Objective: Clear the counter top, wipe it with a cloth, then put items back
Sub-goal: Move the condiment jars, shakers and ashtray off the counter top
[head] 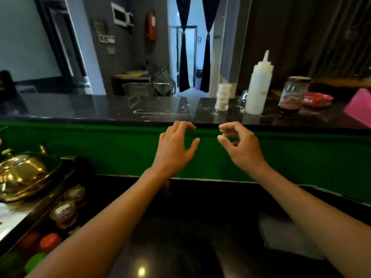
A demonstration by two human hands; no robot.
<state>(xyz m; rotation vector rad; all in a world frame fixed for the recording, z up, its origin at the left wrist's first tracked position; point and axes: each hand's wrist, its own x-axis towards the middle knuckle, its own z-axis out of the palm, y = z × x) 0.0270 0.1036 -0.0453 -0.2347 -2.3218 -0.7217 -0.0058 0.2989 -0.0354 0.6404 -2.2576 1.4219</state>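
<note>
Both my hands are raised in front of the green panel below the raised dark counter top [100, 109]. My left hand [176, 147] has its fingers spread and holds nothing. My right hand [239, 146] is also empty, fingers loosely curled and apart. On the counter's right part stand a stack of small white cups [222, 97], a white squeeze bottle [259, 85], a glass jar with dark contents [292, 95], a red packet [317, 99] and a pink object [359, 107]. A pale cloth [285, 233] lies on the lower dark counter under my right forearm.
A brass lidded pot [24, 175] sits on a shelf at the left. Below it are glass jars [64, 211] and red and green lids [50, 240]. The lower black counter [180, 227] lies under my arms. A doorway with dark curtains [194, 47] is beyond the counter.
</note>
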